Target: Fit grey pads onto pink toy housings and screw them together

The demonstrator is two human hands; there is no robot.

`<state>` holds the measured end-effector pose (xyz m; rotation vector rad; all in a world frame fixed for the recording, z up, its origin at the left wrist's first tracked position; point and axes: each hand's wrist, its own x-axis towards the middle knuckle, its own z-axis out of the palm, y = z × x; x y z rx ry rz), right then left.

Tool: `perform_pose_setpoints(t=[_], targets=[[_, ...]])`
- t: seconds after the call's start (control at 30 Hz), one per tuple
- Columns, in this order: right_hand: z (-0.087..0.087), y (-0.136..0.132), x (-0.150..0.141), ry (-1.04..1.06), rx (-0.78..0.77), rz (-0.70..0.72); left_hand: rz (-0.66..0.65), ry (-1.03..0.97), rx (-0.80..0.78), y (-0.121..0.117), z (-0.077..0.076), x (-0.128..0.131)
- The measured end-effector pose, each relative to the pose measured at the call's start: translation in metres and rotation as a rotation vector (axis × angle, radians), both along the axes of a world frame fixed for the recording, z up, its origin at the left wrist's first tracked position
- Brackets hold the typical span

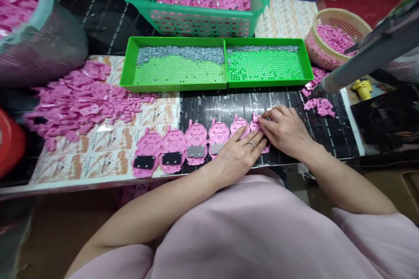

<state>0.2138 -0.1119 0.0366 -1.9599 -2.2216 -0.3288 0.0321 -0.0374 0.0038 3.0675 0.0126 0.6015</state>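
Observation:
Several pink plastic casings [196, 135] lie in a row along the table's front edge. The two leftmost carry black rectangular plates [145, 162], while the following ones carry grey plates [195, 151]. My left hand [240, 152], a ring on one finger, lies with fingers stretched over the right part of the row and hides some of it. At the row's right end, my right hand [283, 128] has its fingertips pressed together at the top of a pink casing [255, 123]. What they pinch, if anything, is hidden.
Green trays [225, 82] hold small metal screws. Behind stands a green basket [203, 19] of pink casings. Small pink parts [88, 100] are heaped at left beside a large bucket [62, 48]. A cream basket [327, 56] and a grey pole-like tool [366, 59] are at right.

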Motion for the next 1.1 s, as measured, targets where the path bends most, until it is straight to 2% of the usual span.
perform_pose_setpoints(t=[0.07, 0.2, 0.27, 0.33, 0.47, 0.53, 0.63, 0.7, 0.83, 0.97, 1.03, 1.1], targets=[[-0.002, -0.011, 0.016, 0.084, 0.049, -0.082, -0.012, 0.005, -0.007, 0.001, 0.001, 0.000], [-0.001, -0.037, 0.065, 0.042, 0.096, -0.421, -0.036, 0.011, -0.003, 0.002, 0.003, 0.001], [-0.001, -0.042, 0.088, -0.002, 0.052, -0.474, -0.036, 0.020, 0.001, 0.003, 0.004, 0.001], [-0.002, -0.041, 0.102, -0.012, -0.018, -0.450, -0.038, 0.030, 0.004, 0.004, 0.004, 0.001], [0.001, -0.038, 0.104, 0.110, -0.010, -0.461, -0.038, 0.061, -0.003, 0.004, 0.006, 0.001], [0.003, -0.042, 0.098, 0.321, 0.004, -0.511, -0.039, 0.074, -0.008, 0.004, 0.007, 0.001], [0.000, -0.052, 0.087, 0.708, -0.080, -0.505, -0.045, 0.093, -0.010, 0.005, 0.009, 0.001], [-0.007, -0.057, 0.081, 0.806, -0.096, -0.475, -0.052, 0.104, -0.008, 0.006, 0.010, 0.001], [-0.017, -0.062, 0.078, 0.645, -0.044, -0.509, -0.062, 0.121, -0.008, 0.007, 0.011, 0.002], [-0.011, -0.071, 0.082, 0.424, -0.026, -0.594, -0.064, 0.131, -0.015, 0.008, 0.011, 0.003], [-0.007, -0.074, 0.084, 0.346, 0.009, -0.524, -0.063, 0.136, -0.018, 0.008, 0.011, 0.002], [-0.007, -0.073, 0.086, 0.294, 0.039, -0.376, -0.067, 0.129, -0.019, 0.008, 0.011, 0.003]])
